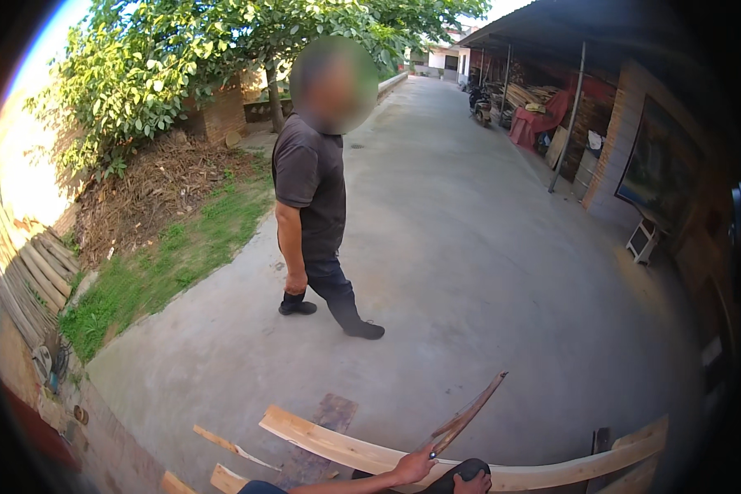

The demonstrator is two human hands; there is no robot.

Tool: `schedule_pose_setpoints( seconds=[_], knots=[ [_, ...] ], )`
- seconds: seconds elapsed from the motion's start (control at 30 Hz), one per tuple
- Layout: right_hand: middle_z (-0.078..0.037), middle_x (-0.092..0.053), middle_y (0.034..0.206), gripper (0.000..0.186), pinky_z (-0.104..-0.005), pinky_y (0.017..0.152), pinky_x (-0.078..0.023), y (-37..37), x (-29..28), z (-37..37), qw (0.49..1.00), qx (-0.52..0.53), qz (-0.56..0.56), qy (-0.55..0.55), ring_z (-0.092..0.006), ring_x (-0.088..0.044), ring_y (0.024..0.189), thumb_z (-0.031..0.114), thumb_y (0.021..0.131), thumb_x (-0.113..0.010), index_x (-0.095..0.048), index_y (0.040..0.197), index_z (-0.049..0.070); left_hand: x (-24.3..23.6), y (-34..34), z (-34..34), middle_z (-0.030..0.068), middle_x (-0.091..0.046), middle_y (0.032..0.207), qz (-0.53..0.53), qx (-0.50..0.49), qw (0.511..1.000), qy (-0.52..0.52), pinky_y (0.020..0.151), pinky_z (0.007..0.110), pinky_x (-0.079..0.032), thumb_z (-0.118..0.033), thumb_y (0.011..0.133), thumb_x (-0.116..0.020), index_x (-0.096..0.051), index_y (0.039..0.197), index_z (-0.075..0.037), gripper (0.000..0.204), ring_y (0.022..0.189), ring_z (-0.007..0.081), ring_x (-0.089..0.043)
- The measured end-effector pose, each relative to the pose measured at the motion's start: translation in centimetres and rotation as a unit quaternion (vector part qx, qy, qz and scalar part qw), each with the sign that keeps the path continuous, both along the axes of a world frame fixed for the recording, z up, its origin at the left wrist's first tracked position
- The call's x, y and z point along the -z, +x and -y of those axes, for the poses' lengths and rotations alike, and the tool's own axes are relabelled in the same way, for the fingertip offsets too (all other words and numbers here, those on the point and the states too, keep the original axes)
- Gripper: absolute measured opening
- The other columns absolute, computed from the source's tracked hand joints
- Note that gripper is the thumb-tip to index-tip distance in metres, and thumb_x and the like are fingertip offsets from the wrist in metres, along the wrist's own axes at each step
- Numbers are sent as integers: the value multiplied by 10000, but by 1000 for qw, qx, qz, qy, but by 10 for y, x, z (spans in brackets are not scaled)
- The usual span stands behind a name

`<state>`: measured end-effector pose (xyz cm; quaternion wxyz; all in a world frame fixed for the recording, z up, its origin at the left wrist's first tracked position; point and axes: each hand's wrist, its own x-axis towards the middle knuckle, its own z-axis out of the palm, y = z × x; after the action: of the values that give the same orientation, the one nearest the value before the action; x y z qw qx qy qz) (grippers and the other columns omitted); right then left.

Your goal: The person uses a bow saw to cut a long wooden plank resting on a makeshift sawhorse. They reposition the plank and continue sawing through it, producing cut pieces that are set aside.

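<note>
My left hand (416, 466) is closed around the lower end of a long, thin brown stick-like tool (469, 417), which slants up and to the right. Along its length it seems to have two narrow parts, and I cannot make out its exact kind. Beside it, my right hand (474, 483) lies over my dark-trousered knee (469, 470), partly cut off by the lower edge. A long pale wooden plank (337, 445) runs under my left forearm and past both hands to the right.
Shorter wood pieces (226, 445) lie at the lower left, near a dark worn board (325, 424). A person (309, 181) in dark clothes stands mid-stride on the concrete yard (461, 272). Poles (37, 267) lean at far left; a shed post (570, 119) stands right.
</note>
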<state>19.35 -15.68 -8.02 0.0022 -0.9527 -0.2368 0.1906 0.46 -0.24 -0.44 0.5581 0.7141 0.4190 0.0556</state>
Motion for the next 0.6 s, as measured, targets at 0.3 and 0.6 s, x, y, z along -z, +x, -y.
schedule_pose_setpoints(
  seconds=[0.3, 0.6],
  knots=[
    [-189, -369, 1642, 1070, -574, 1222, -319, -7, -14, -10, 1000, -3, -18, -16, -411, -322, 1518, 739, 821, -732, -354, 1621, 137, 36, 1, 1, 290, -706, 1147, -28, -3, 998, 52, 889, 581, -522, -354, 1034, -594, -395, 1497, -99, 565, 1052, 495, -683],
    [-202, -354, 1646, 1110, -608, 1219, -307, -3, -8, -7, 1000, -6, -8, -18, -436, -299, 1519, 772, 807, -720, -351, 1621, 114, 33, 4, 1, 200, -738, 883, -33, 0, 998, 44, 762, 551, -541, -353, 1033, -603, -402, 1485, -93, 560, 835, 420, -731]
  ],
)
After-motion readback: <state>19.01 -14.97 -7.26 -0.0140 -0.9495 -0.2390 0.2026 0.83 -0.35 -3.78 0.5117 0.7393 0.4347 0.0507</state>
